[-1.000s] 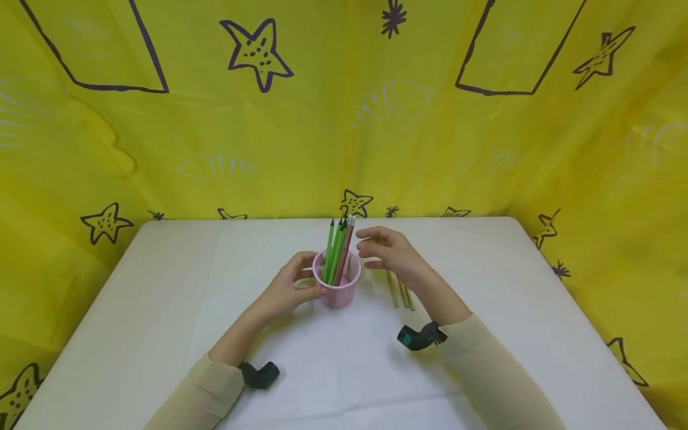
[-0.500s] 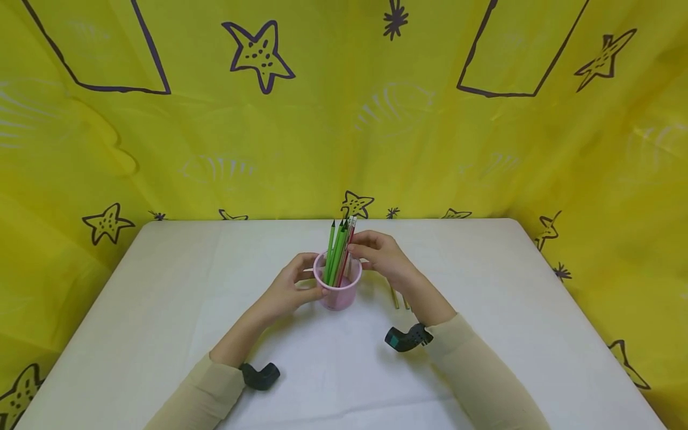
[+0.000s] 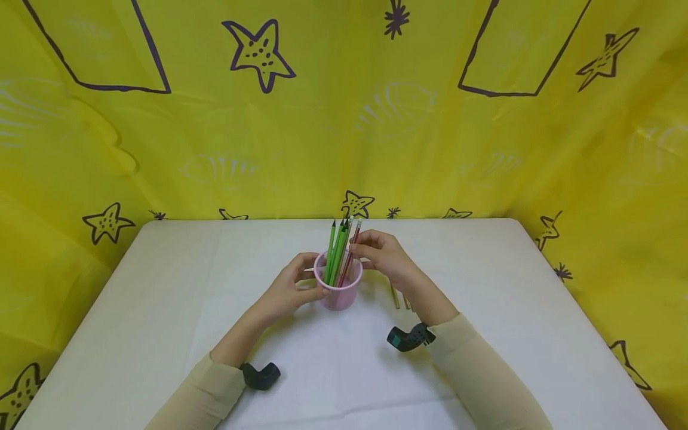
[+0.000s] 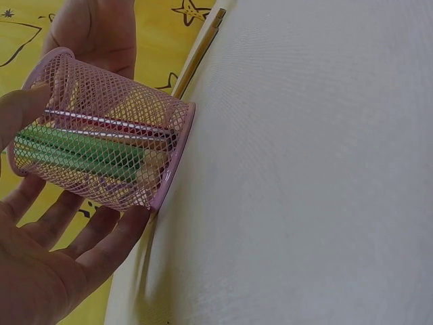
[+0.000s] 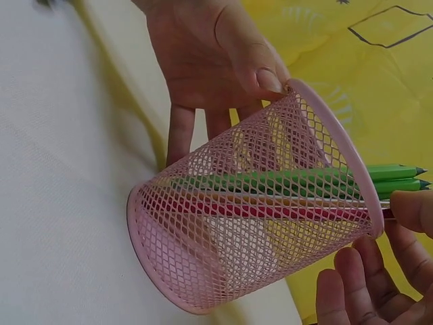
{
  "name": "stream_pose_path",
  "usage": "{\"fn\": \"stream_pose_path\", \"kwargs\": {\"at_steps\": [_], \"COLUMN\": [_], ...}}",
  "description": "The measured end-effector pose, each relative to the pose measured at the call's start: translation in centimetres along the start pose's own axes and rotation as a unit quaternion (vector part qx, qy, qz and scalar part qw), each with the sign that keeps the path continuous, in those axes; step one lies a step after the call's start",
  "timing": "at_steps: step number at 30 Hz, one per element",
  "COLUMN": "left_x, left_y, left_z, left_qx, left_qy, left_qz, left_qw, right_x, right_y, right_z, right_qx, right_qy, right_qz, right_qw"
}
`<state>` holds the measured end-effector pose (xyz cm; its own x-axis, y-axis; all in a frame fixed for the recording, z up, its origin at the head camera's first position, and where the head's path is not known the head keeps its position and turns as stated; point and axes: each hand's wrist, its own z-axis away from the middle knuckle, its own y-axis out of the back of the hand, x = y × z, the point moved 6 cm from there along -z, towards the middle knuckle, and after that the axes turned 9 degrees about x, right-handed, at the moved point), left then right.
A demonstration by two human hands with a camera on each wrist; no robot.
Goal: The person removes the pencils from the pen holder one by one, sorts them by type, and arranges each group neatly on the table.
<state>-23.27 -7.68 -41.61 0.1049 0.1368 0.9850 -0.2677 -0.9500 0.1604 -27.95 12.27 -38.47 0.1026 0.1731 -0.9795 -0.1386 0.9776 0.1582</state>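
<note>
A pink mesh pencil cup (image 3: pixel 340 298) stands upright on the white table. My left hand (image 3: pixel 287 286) holds it from the left side, thumb near the rim in front and fingers around the back. Inside lean several green pencils (image 3: pixel 337 254) with dark tips up, seen through the mesh in both wrist views. My right hand (image 3: pixel 384 254) is over the cup's right rim, thumb and index finger pinching a red pencil (image 3: pixel 357 229) near its upper end. The lower part of that pencil is still inside the cup, tilted to the right. A paler pencil (image 5: pixel 270 199) lies beside it.
Several gold pencils (image 3: pixel 395 297) lie on the table under the right wrist, partly hidden by it. The white table (image 3: pixel 161 310) has a yellow patterned curtain (image 3: pixel 322 131) behind it and at both sides.
My right hand has moved left to the cup and taken hold of the red pencil, whose top has shifted right, away from the other pencils. My left hand keeps its hold.
</note>
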Motion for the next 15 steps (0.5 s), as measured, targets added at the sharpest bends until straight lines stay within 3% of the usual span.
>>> {"fn": "stream_pose_path", "kwargs": {"at_steps": [15], "left_x": [-0.1], "left_y": [-0.01], "left_z": [-0.08], "left_qx": [0.0], "left_qy": [-0.001], "left_qz": [-0.004], "left_qw": [1.0], "right_x": [-1.04], "right_y": [0.35], "right_z": [0.38], "right_qx": [-0.01], "right_qy": [0.022], "right_qz": [-0.028], "right_qw": [0.9993]}}
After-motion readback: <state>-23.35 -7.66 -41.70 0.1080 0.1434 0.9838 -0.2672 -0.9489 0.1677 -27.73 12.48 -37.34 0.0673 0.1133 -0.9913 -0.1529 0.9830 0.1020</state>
